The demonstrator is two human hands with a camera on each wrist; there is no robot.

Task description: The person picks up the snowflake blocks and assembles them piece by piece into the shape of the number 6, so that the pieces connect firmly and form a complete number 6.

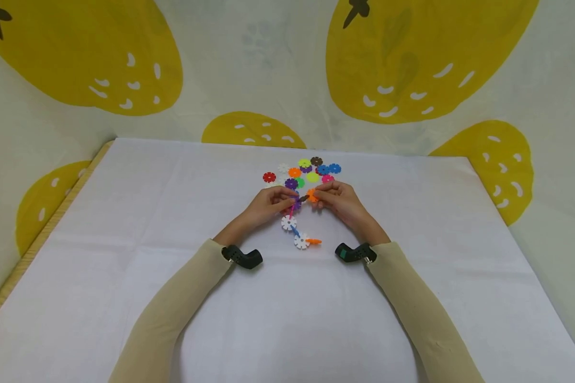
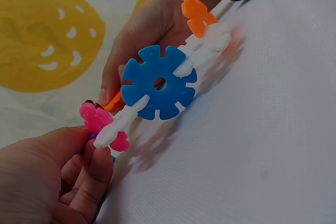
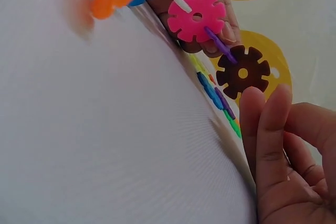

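Notched plastic discs, slotted into one another, form a chain between the hands and down toward the person. The left hand [image 1: 267, 206] pinches the purple disc [image 1: 297, 204] between thumb and fingers. An orange disc [image 1: 311, 196] is pinched by the right hand [image 1: 342, 202]; in the right wrist view those fingers hide it. Between the hands sits a brown disc [image 3: 229, 77], joined to the purple one. Beyond the purple come a pink disc [image 3: 181, 22], a white disc [image 1: 284, 224], a blue disc [image 2: 142, 80], another white disc [image 1: 298, 244] and an orange end disc [image 1: 314, 241].
Several loose discs lie just beyond the hands, among them a red disc [image 1: 269, 177], a brown one [image 1: 317, 160] and a blue one [image 1: 335, 168]. A white cloth [image 1: 124, 298] covers the table. A patterned curtain [image 1: 268, 69] hangs behind its far edge.
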